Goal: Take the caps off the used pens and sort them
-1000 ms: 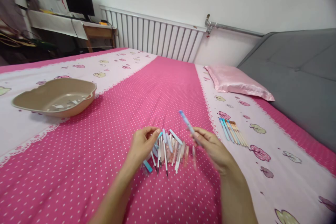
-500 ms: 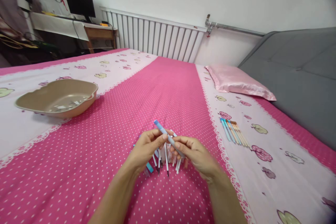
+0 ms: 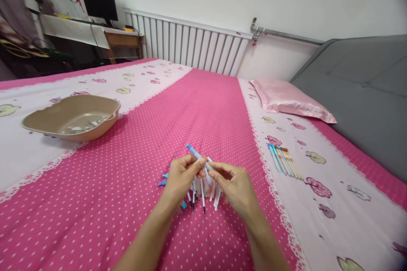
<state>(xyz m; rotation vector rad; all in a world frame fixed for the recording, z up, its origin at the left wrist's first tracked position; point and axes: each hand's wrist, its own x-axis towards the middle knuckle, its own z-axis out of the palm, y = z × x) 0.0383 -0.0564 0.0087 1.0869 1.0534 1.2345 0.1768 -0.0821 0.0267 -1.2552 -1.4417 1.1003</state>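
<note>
A light blue pen [image 3: 194,152] slants between my two hands, its darker blue end pointing up and to the left. My left hand [image 3: 182,178] pinches it around the middle with thumb and fingers. At its lower end, my right hand [image 3: 231,184] is closed on the pen, and the fingers cover that tip. Beneath both hands lies a pile of loose pen parts, with several white refills [image 3: 202,197] with dark tips showing. Blue pen pieces [image 3: 163,183] stick out beside my left hand. My hands hide much of the pile.
Several blue, tan and brown pens [image 3: 284,161] lie in a row on the bedspread to the right. A beige basin [image 3: 71,114] holding small scraps stands at the left. Farther back are a pink pillow [image 3: 291,99], a grey headboard [image 3: 356,76] and a white radiator [image 3: 187,42].
My right hand has slid a little up and left along the pen, closer to my left hand. The pen stays held by both hands.
</note>
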